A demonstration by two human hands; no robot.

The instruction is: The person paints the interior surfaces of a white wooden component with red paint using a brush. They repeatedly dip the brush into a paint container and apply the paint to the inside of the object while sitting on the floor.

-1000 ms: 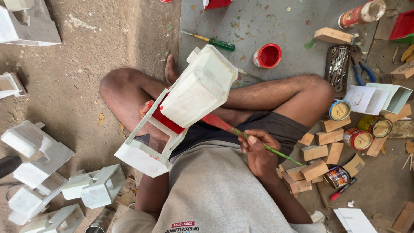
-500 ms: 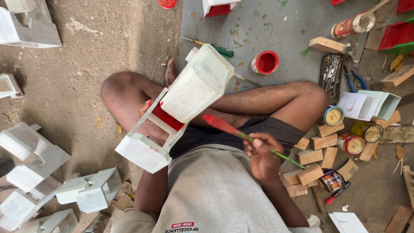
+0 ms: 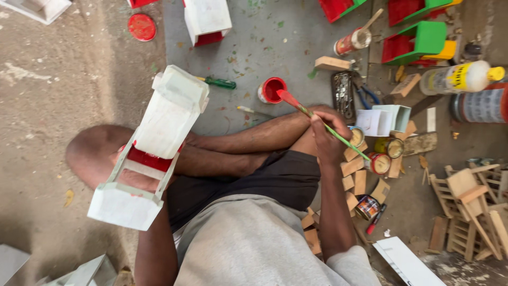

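Right hand (image 3: 328, 139), just right of centre in the frame, has its grip closed tight around a thin green-handled paintbrush (image 3: 323, 125). The bristles are loaded with red and the tip is sitting right at the small open can of red paint (image 3: 271, 90) on the floor, a bit above centre. The left hand (image 3: 138, 164) is mostly hidden, so I can't really tell how the fingers sit, but it's under the white wooden toy piece (image 3: 153, 143) and holding it up over the knee at centre left. That piece is long and tilted, with a fresh red patch on the part inside its frame, near the hand.

Moving outward: a green-handled screwdriver (image 3: 218, 82) lies just left of the paint can. Small tins (image 3: 379, 163) and loose wood blocks (image 3: 355, 182) are clustered by the right forearm. A white paint bottle with a yellow cap (image 3: 460, 77) lies on its side upper right, next to red and green painted toy pieces (image 3: 418, 42). Unpainted wooden frames (image 3: 468, 212) are stacked lower right. Person's sitting cross-legged on the concrete floor (image 3: 79, 79).
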